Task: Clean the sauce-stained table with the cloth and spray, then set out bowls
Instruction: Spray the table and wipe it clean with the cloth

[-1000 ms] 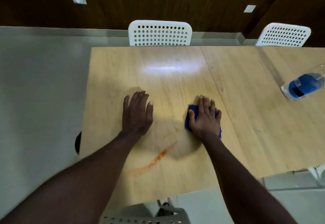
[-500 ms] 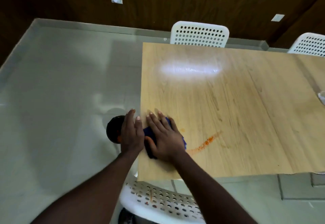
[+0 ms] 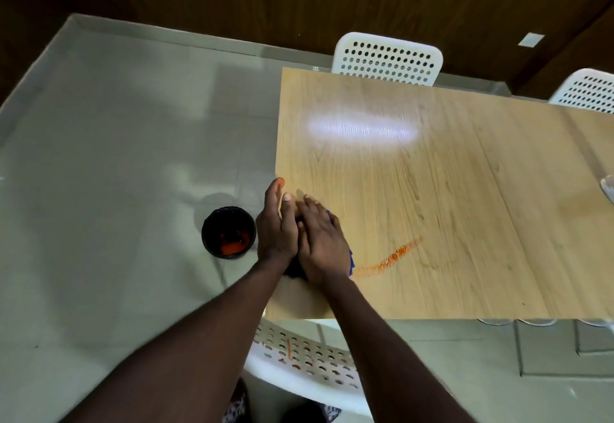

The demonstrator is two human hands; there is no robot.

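- The blue cloth (image 3: 349, 260) lies on the table's near left corner, mostly covered; only blue slivers show beside the hand.
- The right hand (image 3: 320, 243) presses flat on the cloth, fingers straight and together, gripping nothing.
- The left hand (image 3: 277, 229) stands edgewise at the table's left edge, touching the right hand, its fingers straight; one fingertip carries orange sauce.
- An orange sauce streak (image 3: 387, 259) runs from just right of the cloth, slanting far and right.
- The wooden table (image 3: 432, 190) shows a bright glare patch toward its far side.
- A black bucket (image 3: 229, 233) with orange residue sits on the grey floor, just left of the left hand.
- White perforated chairs stand at the far side (image 3: 387, 58), far right (image 3: 588, 90) and near side (image 3: 305, 362); the near one bears orange marks.
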